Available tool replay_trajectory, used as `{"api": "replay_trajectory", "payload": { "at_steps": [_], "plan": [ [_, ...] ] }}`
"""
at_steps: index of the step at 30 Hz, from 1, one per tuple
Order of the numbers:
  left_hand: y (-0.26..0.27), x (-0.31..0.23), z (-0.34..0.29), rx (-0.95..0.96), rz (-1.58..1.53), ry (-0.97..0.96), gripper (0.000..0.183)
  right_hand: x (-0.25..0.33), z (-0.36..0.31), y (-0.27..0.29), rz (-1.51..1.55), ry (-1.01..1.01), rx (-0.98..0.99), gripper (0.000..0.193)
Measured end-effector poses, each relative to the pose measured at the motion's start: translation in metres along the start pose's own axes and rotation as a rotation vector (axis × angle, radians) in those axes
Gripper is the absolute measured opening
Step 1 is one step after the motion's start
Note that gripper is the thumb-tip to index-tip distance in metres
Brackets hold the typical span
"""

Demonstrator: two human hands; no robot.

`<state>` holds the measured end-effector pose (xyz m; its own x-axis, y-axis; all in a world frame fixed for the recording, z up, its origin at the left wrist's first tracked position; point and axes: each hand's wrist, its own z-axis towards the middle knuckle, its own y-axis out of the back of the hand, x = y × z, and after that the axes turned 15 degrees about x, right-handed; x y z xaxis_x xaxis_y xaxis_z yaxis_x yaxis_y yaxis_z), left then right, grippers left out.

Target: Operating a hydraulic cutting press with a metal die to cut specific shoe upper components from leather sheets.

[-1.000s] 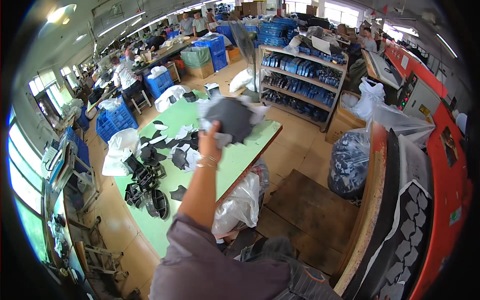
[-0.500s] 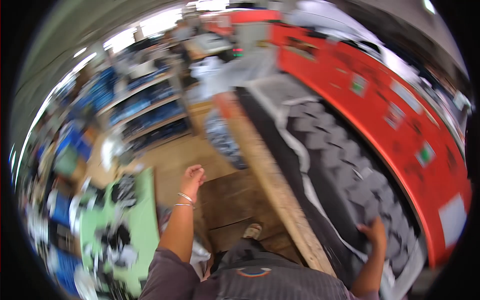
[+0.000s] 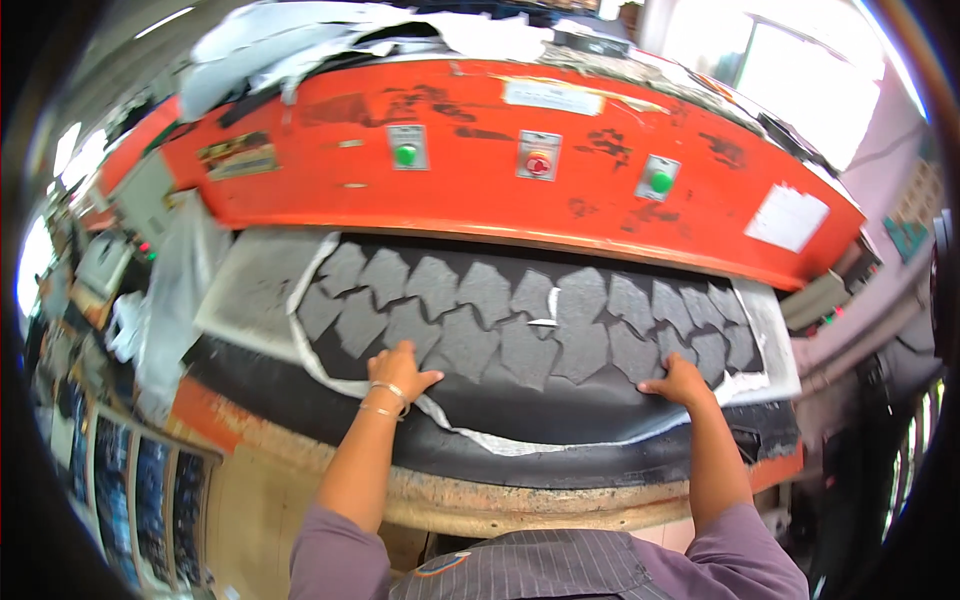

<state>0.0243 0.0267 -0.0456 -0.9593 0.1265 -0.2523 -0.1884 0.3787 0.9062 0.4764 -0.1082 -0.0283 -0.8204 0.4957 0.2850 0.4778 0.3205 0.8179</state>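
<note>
A black sheet [image 3: 520,405] with a ragged white edge lies on the bed in front of the red machine. Rows of grey cut pieces [image 3: 470,340], hexagon-like in outline, cover its far part. My left hand [image 3: 402,374] rests at the near edge of these pieces on the left, thumb held out to the right. At the right end my right hand [image 3: 680,380] lies on the sheet beside the pieces, its thumb pointing left. Both hands look open, and neither holds anything I can see. A small white strip [image 3: 551,308] sits among the pieces.
The red machine [image 3: 460,195] spans the far side, with green buttons [image 3: 405,155] and a red button [image 3: 537,163]. A worn wooden edge [image 3: 450,500] runs in front of me. Clear plastic [image 3: 170,290] hangs at the left, above a shelf of dark goods [image 3: 115,480].
My view has swung round to face the red machine. My left hand has come from above the floor onto the black sheet; my right hand is still at the sheet.
</note>
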Motion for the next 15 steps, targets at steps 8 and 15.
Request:
{"api": "replay_trajectory", "payload": {
  "at_steps": [8, 15],
  "plan": [
    [0.016, 0.03, 0.073, 0.006, -0.017, -0.317, 0.037, 0.023, 0.045, -0.037, -0.031, -0.059, -0.387, 0.041],
    [0.048, 0.054, 0.152, -0.106, -0.076, -0.27, 0.037, 0.076, 0.123, -0.025, -0.099, 0.049, -0.53, 0.035]
  ]
}}
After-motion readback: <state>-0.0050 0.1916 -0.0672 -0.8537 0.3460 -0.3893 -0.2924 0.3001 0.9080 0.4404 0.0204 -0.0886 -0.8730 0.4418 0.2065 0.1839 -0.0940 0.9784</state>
